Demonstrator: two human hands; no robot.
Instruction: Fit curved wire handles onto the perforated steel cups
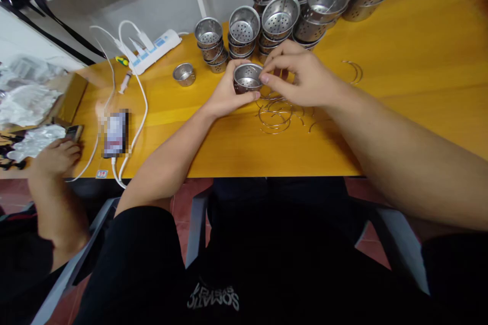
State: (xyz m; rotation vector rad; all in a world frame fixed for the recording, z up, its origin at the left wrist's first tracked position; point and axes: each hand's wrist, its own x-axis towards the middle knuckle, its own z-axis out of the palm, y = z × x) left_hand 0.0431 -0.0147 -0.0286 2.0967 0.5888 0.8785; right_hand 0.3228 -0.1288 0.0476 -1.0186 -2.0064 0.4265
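Clamping the perforated cup [247,81] over the table [236,147], your left hand [226,95] could lose it if your right hand [303,76], at the three o'clock rim with its grip unclear, presses too hard, tipping it onto the wires [276,112] at five o'clock.

The printed lettering [212,297] on the wearer's black shirt [247,259] stands inverted to the camera and reads "SOMATIC"; its second line is not fully legible. A small label [101,174] at the table's edge bears a two-digit number beginning with "3"; the second digit is unclear.
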